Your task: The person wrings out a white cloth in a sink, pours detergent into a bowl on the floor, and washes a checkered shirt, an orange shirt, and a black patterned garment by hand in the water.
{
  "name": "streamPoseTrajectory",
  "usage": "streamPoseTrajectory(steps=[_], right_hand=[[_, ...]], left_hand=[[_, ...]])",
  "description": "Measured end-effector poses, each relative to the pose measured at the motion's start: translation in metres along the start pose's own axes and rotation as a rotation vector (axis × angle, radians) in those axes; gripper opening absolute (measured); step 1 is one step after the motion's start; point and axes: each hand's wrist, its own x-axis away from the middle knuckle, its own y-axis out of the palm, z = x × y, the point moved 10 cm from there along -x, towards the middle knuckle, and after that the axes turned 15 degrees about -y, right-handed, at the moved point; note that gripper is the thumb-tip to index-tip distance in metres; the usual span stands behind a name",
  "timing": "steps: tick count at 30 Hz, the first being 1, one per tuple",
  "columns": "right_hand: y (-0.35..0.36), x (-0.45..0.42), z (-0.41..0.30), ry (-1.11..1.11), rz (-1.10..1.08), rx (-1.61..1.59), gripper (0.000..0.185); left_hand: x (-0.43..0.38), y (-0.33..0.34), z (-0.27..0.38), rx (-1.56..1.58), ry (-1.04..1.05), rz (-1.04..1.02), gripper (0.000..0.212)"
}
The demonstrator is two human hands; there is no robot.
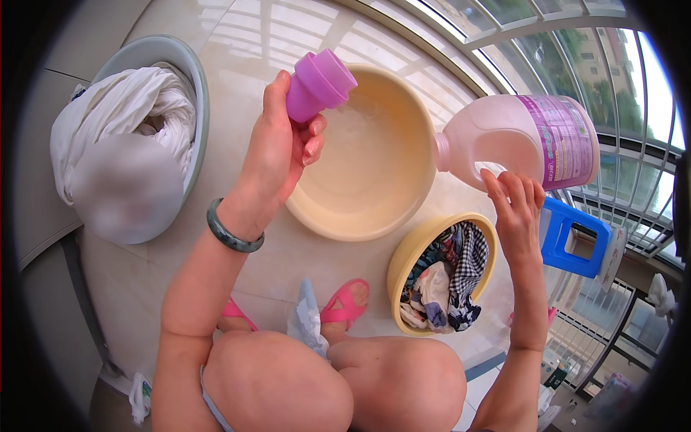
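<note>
Between the thumb and fingers of my left hand (286, 135) is a purple plastic bottle cap (319, 85), raised beside the rim of a large cream basin (359, 229). A little water seems to lie in the basin's bottom. My right hand (515, 202) grips the handle of a big pink translucent detergent jug (502, 129) with a purple label. The jug lies tilted on its side in the air, its uncapped neck pointing at the basin. No liquid is seen coming from it. Nearer to me, below the jug, a smaller yellow basin (397, 281) holds crumpled patterned clothes (437, 286).
A grey-blue tub (202, 108) heaped with white cloth (124, 102) stands at the left, partly covered by a blurred patch. A blue plastic frame (575, 237) is at the right, near barred windows (567, 59). My knees and pink sandals (345, 302) are close below.
</note>
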Motion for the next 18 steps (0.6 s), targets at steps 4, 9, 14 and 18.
streamPoseTrajectory(steps=[4,9,14,18], right_hand=[[0.0007,0.0021,-0.0012,0.009,-0.021,0.003,0.045],[-0.0027,0.0032,-0.0059,-0.029,-0.033,0.084,0.042],[-0.005,0.0047,-0.0078,-0.041,-0.039,0.13,0.041],[-0.0066,0.0061,-0.0092,-0.046,-0.048,0.165,0.041]], left_hand=[[0.0023,0.0021,0.0075,0.025,0.007,-0.014,0.048],[0.0021,0.006,0.0081,0.017,0.007,-0.061,0.05],[0.0013,0.0071,0.005,0.015,0.003,-0.046,0.049],[0.0018,0.0072,0.0047,0.02,0.006,-0.021,0.049]])
